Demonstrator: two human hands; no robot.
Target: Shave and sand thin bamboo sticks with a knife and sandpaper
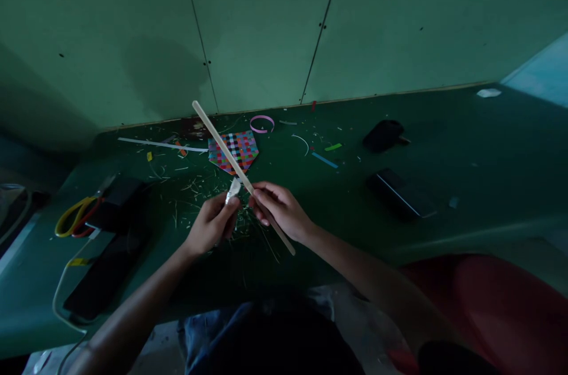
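Pale green wall panels [261, 20] stand behind a dark green tabletop [323, 209] strewn with thin, light clippings [198, 184]. The right hand [283, 206] pinches a long, flat, pale wooden stick [231, 160], held slanting across the view of a multicoloured woven pentagonal piece [245, 144]. The left hand [208, 226] pinches 1 small, silvery-white object [233, 187] just beside the stick.

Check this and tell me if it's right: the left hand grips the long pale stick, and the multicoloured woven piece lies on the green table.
Wrong hand: in the head view, the right hand grips the long pale stick. The multicoloured woven piece does lie on the green table.
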